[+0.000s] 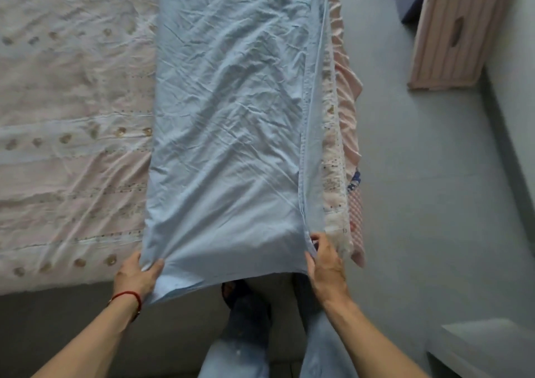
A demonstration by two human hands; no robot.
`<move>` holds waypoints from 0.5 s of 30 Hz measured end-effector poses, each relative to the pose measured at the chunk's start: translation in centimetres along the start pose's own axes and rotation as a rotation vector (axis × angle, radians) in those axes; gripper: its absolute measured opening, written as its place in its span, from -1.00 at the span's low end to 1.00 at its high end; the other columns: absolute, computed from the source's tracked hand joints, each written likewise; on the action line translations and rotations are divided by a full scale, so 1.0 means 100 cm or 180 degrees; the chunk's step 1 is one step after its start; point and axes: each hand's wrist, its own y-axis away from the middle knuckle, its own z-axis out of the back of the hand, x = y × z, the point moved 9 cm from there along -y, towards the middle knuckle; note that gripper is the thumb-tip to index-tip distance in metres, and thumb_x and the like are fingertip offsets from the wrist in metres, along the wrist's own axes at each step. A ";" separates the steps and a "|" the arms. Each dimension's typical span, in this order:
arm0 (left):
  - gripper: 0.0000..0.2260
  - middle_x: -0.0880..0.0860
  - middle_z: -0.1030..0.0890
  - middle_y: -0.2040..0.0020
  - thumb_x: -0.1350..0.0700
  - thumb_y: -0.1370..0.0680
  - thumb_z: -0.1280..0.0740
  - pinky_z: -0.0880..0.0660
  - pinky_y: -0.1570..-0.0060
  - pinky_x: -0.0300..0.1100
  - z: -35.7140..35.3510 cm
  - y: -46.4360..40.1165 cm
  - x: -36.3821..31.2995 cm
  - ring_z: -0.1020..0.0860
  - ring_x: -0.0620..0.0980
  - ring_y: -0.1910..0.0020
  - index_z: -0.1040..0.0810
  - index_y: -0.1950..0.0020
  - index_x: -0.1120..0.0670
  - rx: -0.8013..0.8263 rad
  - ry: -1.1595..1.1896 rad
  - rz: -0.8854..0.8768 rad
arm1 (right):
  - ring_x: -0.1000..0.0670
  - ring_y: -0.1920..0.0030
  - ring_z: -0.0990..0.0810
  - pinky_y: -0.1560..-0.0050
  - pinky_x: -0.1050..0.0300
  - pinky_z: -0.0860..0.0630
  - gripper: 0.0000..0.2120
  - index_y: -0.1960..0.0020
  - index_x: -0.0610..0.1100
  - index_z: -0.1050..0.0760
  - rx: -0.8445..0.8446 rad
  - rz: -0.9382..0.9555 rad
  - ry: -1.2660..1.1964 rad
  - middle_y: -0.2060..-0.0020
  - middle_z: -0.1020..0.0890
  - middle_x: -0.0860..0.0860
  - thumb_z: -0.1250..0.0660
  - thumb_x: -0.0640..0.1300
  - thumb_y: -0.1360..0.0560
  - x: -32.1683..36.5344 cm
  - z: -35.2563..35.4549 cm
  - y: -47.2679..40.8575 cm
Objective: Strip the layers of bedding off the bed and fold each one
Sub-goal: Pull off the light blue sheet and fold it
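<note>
On a bed [58, 175] covered in pale pink bedding, a left hand [136, 276] pinches the near left corner of a long folded blue sheet [231, 117], while the right hand [324, 262] grips its near right corner, fingers curled around the hem.

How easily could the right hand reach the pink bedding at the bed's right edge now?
Probably easily, but not at once. The pink bedding hangs just beside the right hand with nothing between them. That hand's fingers grip the blue sheet corner, so it must let go first.
</note>
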 end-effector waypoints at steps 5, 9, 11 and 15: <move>-0.79 0.18 -0.65 0.07 0.05 -0.55 -0.47 -0.50 0.07 0.02 0.004 0.000 0.006 -0.59 0.19 0.09 -0.61 -0.13 0.09 -0.0082 0.0245 -0.0027 | -0.31 -0.05 -0.59 0.00 -0.12 -0.49 -0.76 -0.17 -0.20 -0.43 -0.0499 -0.1148 -0.0539 -0.05 -0.61 -0.25 -0.41 -0.21 -0.57 -0.059 0.024 0.006; -0.71 0.20 -0.63 0.22 -0.05 -0.53 -0.48 -0.49 0.18 0.04 0.017 0.012 0.007 -0.60 0.20 0.19 -0.61 0.10 0.19 -0.0295 0.0393 0.0017 | -0.39 0.00 -0.59 0.08 -0.14 -0.42 -0.81 -0.20 -0.19 -0.40 -0.0699 -0.1302 -0.0397 -0.04 -0.62 -0.31 -0.31 -0.18 -0.63 -0.074 0.054 0.011; -0.60 0.19 -0.57 0.31 -0.13 -0.52 -0.45 -0.39 0.30 -0.02 0.033 0.021 0.009 -0.53 0.17 0.30 -0.55 0.19 0.22 -0.0574 0.0465 0.0079 | -0.39 0.00 -0.59 0.07 -0.13 -0.42 -0.81 -0.21 -0.21 -0.44 -0.0765 -0.1322 -0.0429 -0.04 -0.63 -0.29 -0.31 -0.18 -0.63 -0.079 0.070 0.014; -0.64 0.14 -0.60 0.26 -0.16 -0.57 -0.38 -0.44 0.23 0.02 0.055 0.037 0.011 -0.55 0.18 0.24 -0.54 0.15 0.14 -0.0749 0.0627 -0.0024 | -0.32 0.06 -0.62 0.12 0.00 -0.36 -0.74 -0.12 -0.23 -0.51 -0.0862 -0.1291 -0.0648 0.12 -0.61 -0.17 -0.31 -0.05 -0.58 -0.091 0.098 0.020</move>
